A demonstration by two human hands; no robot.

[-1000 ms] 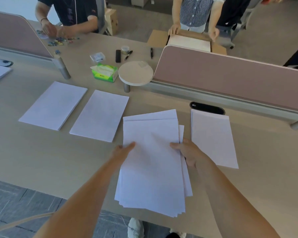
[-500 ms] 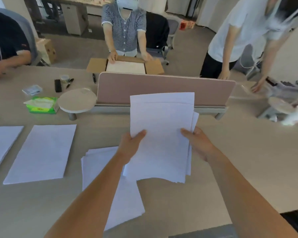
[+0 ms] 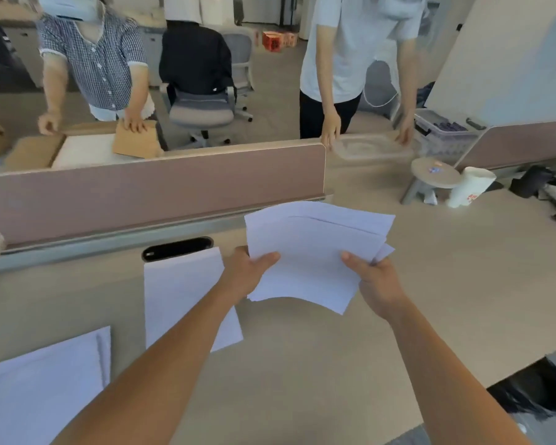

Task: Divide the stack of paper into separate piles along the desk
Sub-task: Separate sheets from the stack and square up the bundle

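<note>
I hold a loose bundle of white paper sheets above the desk, right of centre. My left hand grips its left edge and my right hand grips its right edge, thumbs on top. The sheets are fanned and slightly bent. On the beige desk one flat paper pile lies to the left of the bundle, partly under my left forearm. Another pile lies at the lower left corner.
A pink divider panel runs along the desk's back, with a black cable slot in front of it. A small round stand and a white paper cup stand at the right. Two people work at the desk beyond the divider.
Both hands have carried the paper bundle to the right along the desk. The view has swung right too, so the laid piles now sit at the left.
</note>
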